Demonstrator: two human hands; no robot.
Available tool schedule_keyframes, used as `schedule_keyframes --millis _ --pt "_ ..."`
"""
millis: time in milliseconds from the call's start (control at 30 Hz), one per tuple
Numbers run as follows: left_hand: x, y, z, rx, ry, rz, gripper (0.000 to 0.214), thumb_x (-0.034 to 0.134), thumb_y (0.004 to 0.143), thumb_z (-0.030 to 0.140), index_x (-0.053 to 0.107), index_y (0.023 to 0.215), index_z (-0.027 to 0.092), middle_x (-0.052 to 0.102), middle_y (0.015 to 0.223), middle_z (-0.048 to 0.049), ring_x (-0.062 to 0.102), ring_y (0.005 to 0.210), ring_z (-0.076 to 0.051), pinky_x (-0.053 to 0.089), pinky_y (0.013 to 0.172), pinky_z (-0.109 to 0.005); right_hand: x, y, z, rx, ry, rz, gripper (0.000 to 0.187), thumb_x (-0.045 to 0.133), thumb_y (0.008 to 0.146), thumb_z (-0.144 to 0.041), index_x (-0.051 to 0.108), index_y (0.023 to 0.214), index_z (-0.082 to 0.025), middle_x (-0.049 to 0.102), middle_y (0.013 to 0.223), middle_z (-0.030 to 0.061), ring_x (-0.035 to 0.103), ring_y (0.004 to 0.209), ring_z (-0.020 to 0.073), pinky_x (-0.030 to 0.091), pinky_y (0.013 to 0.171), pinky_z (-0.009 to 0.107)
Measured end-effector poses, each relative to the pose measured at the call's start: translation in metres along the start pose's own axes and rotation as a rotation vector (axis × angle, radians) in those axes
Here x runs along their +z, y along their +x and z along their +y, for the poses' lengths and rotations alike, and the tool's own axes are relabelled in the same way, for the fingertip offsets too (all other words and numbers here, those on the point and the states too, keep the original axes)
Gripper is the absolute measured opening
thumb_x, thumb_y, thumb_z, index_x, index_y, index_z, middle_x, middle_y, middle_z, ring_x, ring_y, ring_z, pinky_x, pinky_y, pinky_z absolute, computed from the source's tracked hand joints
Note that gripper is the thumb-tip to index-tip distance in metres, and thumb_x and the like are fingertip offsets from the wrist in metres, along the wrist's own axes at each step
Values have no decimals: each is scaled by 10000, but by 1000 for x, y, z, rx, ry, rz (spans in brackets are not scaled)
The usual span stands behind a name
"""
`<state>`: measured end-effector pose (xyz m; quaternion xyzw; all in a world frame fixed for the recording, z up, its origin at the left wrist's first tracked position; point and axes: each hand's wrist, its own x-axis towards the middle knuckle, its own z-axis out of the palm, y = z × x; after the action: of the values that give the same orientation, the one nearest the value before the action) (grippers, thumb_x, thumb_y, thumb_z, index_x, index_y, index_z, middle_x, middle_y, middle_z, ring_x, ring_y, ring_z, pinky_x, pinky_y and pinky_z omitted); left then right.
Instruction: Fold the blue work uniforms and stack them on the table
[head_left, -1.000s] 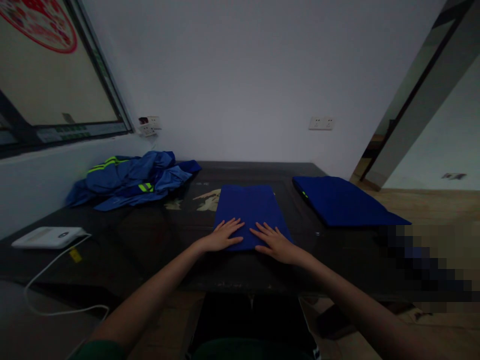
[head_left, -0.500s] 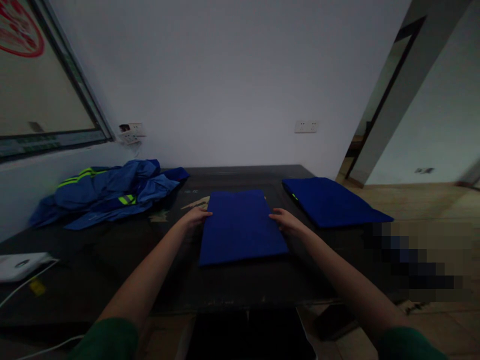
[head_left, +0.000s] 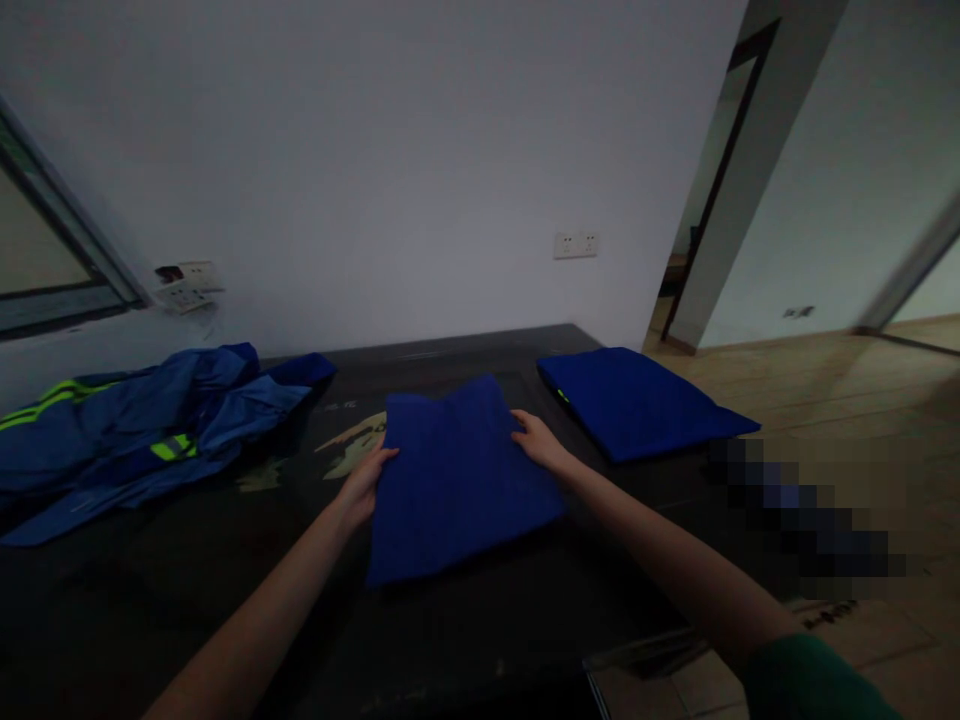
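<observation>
A folded dark blue garment (head_left: pixel 457 475) is in the middle of the dark table (head_left: pixel 187 560), lifted and tilted at its near edge. My left hand (head_left: pixel 364 485) grips its left edge, fingers curled under the cloth. My right hand (head_left: pixel 536 440) grips its right edge the same way. A second folded blue garment (head_left: pixel 637 400) lies flat on the table's right end, just right of my right hand.
A loose heap of blue work clothes with yellow-green reflective stripes (head_left: pixel 142 430) lies at the left of the table. Wall sockets (head_left: pixel 574 243) sit on the white wall behind. A doorway (head_left: pixel 712 200) and wooden floor (head_left: pixel 840 380) lie to the right.
My hands moved from lying flat on the near end of the folded garment to its two sides and took hold of it. The garment has risen and tilted. My view swung right.
</observation>
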<state>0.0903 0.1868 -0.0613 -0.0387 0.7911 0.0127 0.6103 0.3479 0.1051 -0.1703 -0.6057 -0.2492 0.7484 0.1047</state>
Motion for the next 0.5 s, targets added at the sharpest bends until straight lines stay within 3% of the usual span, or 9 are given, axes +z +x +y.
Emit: schedule_keyframes --millis 67,167,367,500 --pt "25 7 3 38 -36 -61 687 499 780 63 394 1409 319 698 1000 -39 664 629 -149 569 624 -296 -24 9 4 -32 -2 28 539 453 731 22 573 1226 -152 607 1277 98 567 1182 188 407 1066 347" --pt "76 22 12 95 -81 -161 735 493 761 50 380 1426 344 691 1063 -30 665 677 -135 568 674 -279 -78 21 9 -42 -19 91 555 465 732 9 568 1244 -179 609 1279 79 567 1184 186 404 1073 364" --pt "208 62 24 136 -166 -298 787 449 748 34 333 1463 341 701 1049 -10 649 686 -121 554 737 -273 -221 32 18 -34 -260 195 468 544 776 -80 594 1233 -165 619 1272 83 577 1168 227 409 1065 421" --pt "299 80 20 142 -255 -395 801 419 744 17 317 1473 332 703 1054 -9 651 715 -120 546 791 -280 -311 35 37 12 -433 248 411 581 770 -86 644 1165 -181 657 1216 71 601 1128 247 417 1053 443"
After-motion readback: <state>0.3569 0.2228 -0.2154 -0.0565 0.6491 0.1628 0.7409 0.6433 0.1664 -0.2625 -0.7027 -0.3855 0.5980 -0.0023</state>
